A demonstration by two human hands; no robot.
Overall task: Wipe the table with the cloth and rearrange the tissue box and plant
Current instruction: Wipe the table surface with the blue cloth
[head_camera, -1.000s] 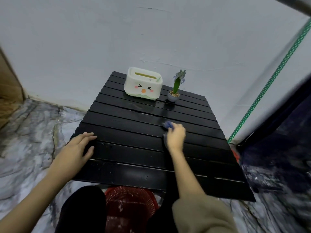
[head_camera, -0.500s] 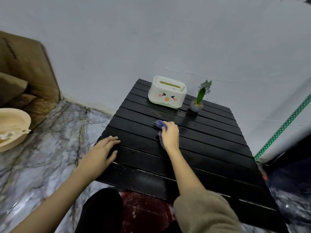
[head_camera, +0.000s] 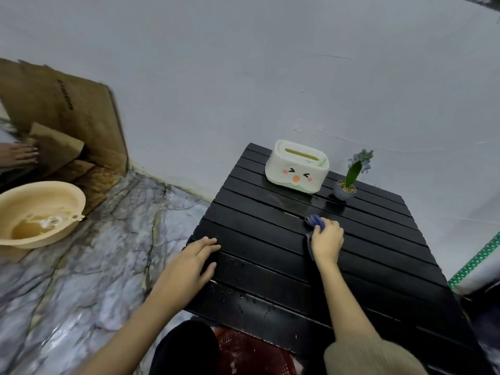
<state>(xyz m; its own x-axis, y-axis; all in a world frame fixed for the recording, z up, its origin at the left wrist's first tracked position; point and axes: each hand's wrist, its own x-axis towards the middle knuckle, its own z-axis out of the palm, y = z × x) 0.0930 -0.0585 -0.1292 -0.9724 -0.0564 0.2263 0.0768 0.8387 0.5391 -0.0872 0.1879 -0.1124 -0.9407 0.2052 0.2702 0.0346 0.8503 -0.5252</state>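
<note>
A low black slatted table (head_camera: pixel 259 217) stands against the white wall. My right hand (head_camera: pixel 327 240) presses a blue-grey cloth (head_camera: pixel 315 221) onto the table's middle; only the cloth's edges show around the fingers. My left hand (head_camera: pixel 189 263) lies flat on the table's left edge, fingers apart, holding nothing. At the table's far side sits a white tissue box (head_camera: pixel 297 165) with a cartoon face. Just right of it stands a small potted plant (head_camera: pixel 349 182) with a green leaf and purple flowers.
A beige basin (head_camera: pixel 54 196) holding some water sits on the marble floor at left. Cardboard sheets (head_camera: pixel 70 117) lean on the wall behind it, and another person's hand (head_camera: pixel 19 155) shows at the left edge. A red basket (head_camera: pixel 251 353) is under the table's near edge.
My head has turned left, so the table sits further right and the basin and cardboard came into view. My right hand with the cloth stays mid-table; my left hand stays on the left edge.
</note>
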